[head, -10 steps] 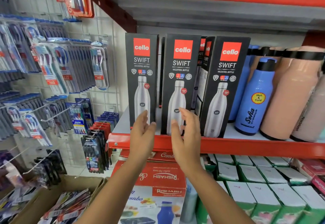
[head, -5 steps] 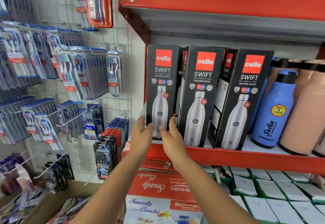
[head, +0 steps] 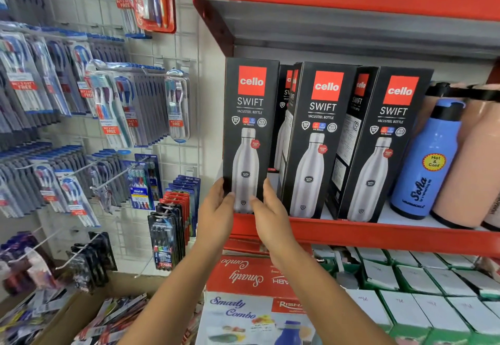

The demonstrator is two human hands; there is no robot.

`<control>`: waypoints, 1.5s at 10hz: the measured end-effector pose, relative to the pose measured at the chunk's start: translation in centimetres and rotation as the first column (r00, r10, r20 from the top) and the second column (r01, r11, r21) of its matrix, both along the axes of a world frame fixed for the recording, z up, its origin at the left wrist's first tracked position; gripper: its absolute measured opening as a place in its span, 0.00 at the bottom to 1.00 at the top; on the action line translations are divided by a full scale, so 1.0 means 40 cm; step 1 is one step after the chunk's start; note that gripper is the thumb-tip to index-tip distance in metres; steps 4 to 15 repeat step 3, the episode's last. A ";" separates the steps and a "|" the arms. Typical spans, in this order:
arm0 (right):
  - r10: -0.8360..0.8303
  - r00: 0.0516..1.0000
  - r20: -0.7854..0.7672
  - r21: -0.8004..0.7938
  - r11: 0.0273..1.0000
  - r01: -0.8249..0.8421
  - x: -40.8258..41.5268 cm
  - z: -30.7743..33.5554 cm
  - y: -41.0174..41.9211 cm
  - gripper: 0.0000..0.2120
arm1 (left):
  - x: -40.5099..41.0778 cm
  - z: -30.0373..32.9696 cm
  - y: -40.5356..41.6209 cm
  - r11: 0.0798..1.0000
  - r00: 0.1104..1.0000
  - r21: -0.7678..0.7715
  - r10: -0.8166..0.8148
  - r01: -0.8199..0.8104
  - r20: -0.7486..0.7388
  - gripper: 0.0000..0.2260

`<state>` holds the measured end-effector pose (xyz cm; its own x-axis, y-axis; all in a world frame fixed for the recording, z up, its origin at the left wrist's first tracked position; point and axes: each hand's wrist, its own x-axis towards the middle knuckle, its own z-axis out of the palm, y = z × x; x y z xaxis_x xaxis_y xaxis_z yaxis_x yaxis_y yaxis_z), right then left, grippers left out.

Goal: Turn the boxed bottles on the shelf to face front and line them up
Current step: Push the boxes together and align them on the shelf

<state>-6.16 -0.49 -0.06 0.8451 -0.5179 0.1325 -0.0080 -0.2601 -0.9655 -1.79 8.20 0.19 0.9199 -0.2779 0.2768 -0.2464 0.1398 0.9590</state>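
Three black Cello Swift bottle boxes stand in front on the red shelf (head: 378, 232). The left box (head: 250, 117) faces front, gripped at its bottom corners by my left hand (head: 216, 213) and my right hand (head: 270, 213). The middle box (head: 318, 139) and the right box (head: 384, 144) lean and are turned slightly, so their left sides show. More boxes (head: 284, 106) stand behind, mostly hidden.
A blue Hot & Cold bottle (head: 427, 160) and peach bottles (head: 470, 160) stand right of the boxes. Toothbrush packs (head: 113, 112) hang on the wire grid to the left. Red Smarty Combo boxes (head: 251, 277) and white-green boxes (head: 422, 290) sit below.
My right hand has moved from the middle box to the left box. Both hands now hold the left box at its base. My view has shifted left, closer to the shelf.
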 end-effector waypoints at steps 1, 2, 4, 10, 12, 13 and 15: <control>0.006 1.000 0.011 -0.005 1.000 -0.006 -0.007 0.000 0.012 0.29 | -0.003 -0.003 0.006 1.000 1.000 0.000 0.011 -0.011 -0.002 0.21; 0.017 1.000 0.003 -0.012 1.000 -0.017 -0.011 0.003 0.013 0.28 | -0.002 -0.004 0.009 1.000 1.000 0.022 0.002 -0.002 -0.010 0.21; 0.024 1.000 0.013 -0.042 0.999 -0.024 -0.021 0.006 0.013 0.29 | -0.007 -0.005 0.009 0.999 1.000 0.036 -0.002 0.002 -0.009 0.22; 0.024 1.000 0.013 -0.042 0.999 -0.024 -0.021 0.006 0.013 0.29 | -0.007 -0.005 0.009 0.999 1.000 0.036 -0.002 0.002 -0.009 0.22; 0.024 1.000 0.013 -0.042 0.999 -0.024 -0.021 0.006 0.013 0.29 | -0.007 -0.005 0.009 0.999 1.000 0.036 -0.002 0.002 -0.009 0.22; 0.024 1.000 0.013 -0.042 0.999 -0.024 -0.021 0.006 0.013 0.29 | -0.007 -0.005 0.009 0.999 1.000 0.036 -0.002 0.002 -0.009 0.22; 0.024 1.000 0.013 -0.042 0.999 -0.024 -0.021 0.006 0.013 0.29 | -0.007 -0.005 0.009 0.999 1.000 0.036 -0.002 0.002 -0.009 0.22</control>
